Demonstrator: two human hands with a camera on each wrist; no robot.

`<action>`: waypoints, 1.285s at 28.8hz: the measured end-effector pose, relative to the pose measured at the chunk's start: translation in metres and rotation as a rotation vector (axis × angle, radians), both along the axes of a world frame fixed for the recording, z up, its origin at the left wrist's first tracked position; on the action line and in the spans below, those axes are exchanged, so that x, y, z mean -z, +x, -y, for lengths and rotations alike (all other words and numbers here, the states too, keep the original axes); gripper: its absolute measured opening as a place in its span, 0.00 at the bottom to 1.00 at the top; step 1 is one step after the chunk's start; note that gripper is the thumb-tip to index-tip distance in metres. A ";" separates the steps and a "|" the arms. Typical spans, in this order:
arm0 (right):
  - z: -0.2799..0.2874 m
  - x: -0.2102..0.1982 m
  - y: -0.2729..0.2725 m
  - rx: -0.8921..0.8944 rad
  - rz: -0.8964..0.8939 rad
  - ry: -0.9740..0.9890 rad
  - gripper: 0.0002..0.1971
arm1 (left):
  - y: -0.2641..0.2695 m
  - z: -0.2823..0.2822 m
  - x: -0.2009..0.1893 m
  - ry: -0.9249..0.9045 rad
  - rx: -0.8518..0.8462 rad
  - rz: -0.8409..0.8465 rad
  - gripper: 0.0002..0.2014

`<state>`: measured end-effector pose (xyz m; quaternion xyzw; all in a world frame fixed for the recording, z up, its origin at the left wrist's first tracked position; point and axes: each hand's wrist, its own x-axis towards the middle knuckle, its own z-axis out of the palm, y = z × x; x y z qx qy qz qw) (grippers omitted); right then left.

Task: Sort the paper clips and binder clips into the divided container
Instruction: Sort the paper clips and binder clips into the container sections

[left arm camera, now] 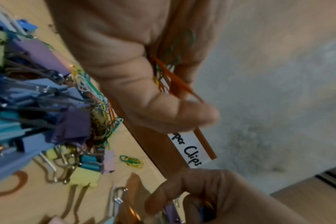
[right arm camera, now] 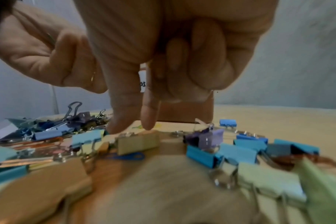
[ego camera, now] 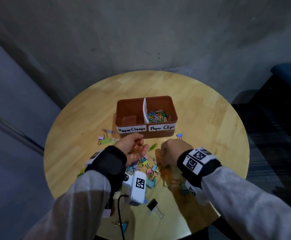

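The brown divided container [ego camera: 158,100] stands mid-table; its right "Paper Clips" half holds several coloured paper clips [ego camera: 158,116], its left "Paper Clamps" half looks bare. My left hand [ego camera: 137,148] hovers just in front of it and grips a bunch of orange and green paper clips [left arm camera: 167,72] between thumb and curled fingers. My right hand [ego camera: 162,153] is beside it; its thumb and forefinger [right arm camera: 148,119] point down at the table, a small gap apart with nothing between them, other fingers curled. A green paper clip [ego camera: 152,147] lies between the hands.
A heap of pastel binder clips [ego camera: 146,163] mixed with paper clips lies under and behind both hands. A black binder clip [ego camera: 152,204] sits near the table's front edge, a blue one [ego camera: 179,135] by the container's right corner, a green one [ego camera: 105,140] at left.
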<state>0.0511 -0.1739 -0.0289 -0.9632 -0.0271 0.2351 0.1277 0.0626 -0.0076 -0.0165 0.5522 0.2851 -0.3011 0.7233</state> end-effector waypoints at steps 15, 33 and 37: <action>0.015 0.006 0.001 0.028 -0.020 -0.079 0.18 | 0.013 0.025 0.004 0.801 0.493 0.353 0.16; 0.013 0.012 -0.013 -0.213 0.065 -0.177 0.09 | 0.025 0.052 0.028 1.392 1.025 0.579 0.07; 0.009 0.008 -0.015 -0.217 -0.028 -0.178 0.09 | 0.021 0.052 0.031 1.364 0.977 0.587 0.15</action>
